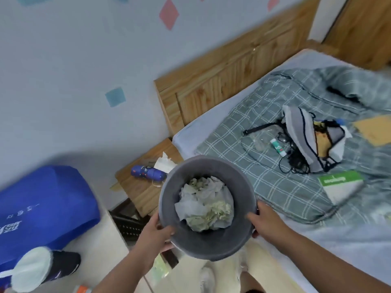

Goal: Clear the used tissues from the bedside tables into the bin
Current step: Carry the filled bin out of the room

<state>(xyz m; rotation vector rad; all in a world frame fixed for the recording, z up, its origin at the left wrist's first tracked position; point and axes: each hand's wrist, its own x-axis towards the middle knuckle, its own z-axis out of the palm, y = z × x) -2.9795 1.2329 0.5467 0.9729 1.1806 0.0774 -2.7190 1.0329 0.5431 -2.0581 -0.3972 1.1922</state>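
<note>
I have both hands, left (157,232) and right (265,220), gripping the bin (206,243); next, the tissue (164,163) on the bedside table (141,187).

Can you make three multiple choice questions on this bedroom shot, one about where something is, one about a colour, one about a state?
1. Where does the blue bottle lie?
A. on the bed
B. on the wooden bedside table
C. inside the bin

2. What colour is the bin?
A. grey
B. red
C. yellow

3. How is the bin held?
A. by the left hand alone
B. by nobody, it stands on the floor
C. by both hands, the right hand on the other side

Answers:
1 B, the bottle lies on its side on the table beside a white tissue.
2 A, its rim and wall are grey.
3 C, one hand grips each side of the rim, with crumpled tissues inside.
</note>
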